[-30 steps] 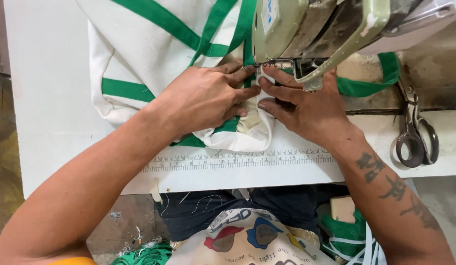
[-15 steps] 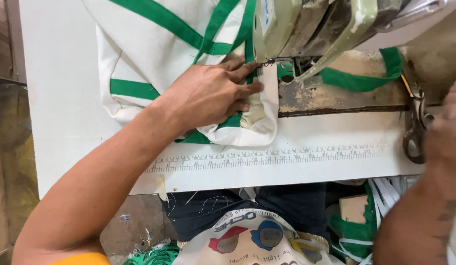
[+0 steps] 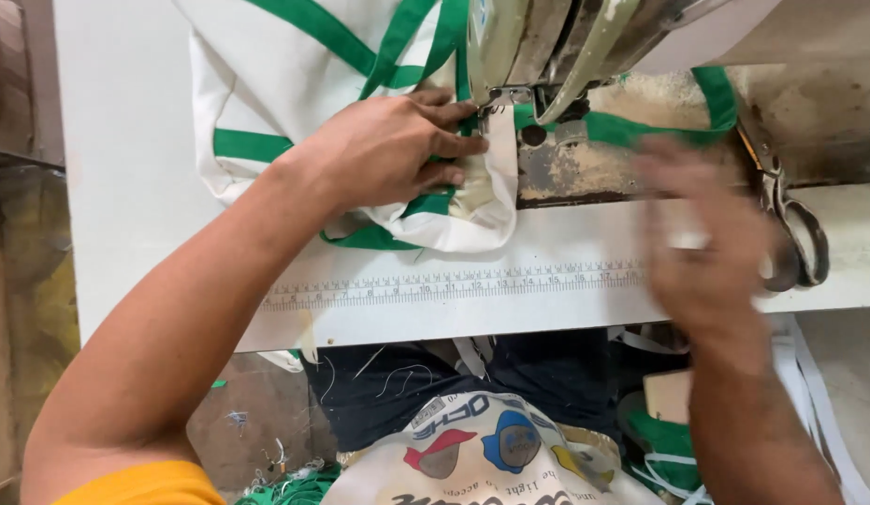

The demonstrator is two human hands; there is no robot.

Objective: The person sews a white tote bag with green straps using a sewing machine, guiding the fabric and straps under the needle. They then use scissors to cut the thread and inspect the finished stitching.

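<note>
Up top, in the upper middle of the frame, white fabric with green trim (image 3: 295, 84) lies spread on the white table (image 3: 126, 187), its folded edge running up to the sewing machine (image 3: 547, 47) at the top centre. The green bands cross the cloth slantwise, and one green strip (image 3: 641, 126) runs on to the right across the worn machine bed, so the work's long axis lies roughly left to right under the presser foot.

The left hand (image 3: 388, 150) lies flat on the cloth just left of the machine head, fingers (image 3: 449, 145) stretched out and close together, pointing right toward the foot, pressing the fold down rather than gripping it. The right hand (image 3: 706, 243) is in the right middle of the frame, over the table edge and apart from the cloth; it is heavily blurred, so whether its fingers are curled or spread I cannot tell, and it seems to hold nothing.

Scissors (image 3: 790, 224) lie at the right edge of the table, just beside that hand. A printed ruler strip (image 3: 454, 281) runs along the table's front edge. Below, at the bottom centre, a printed sack (image 3: 491, 458) sits with green and white strips (image 3: 669, 449) just beside it; what is inside it is not visible.
</note>
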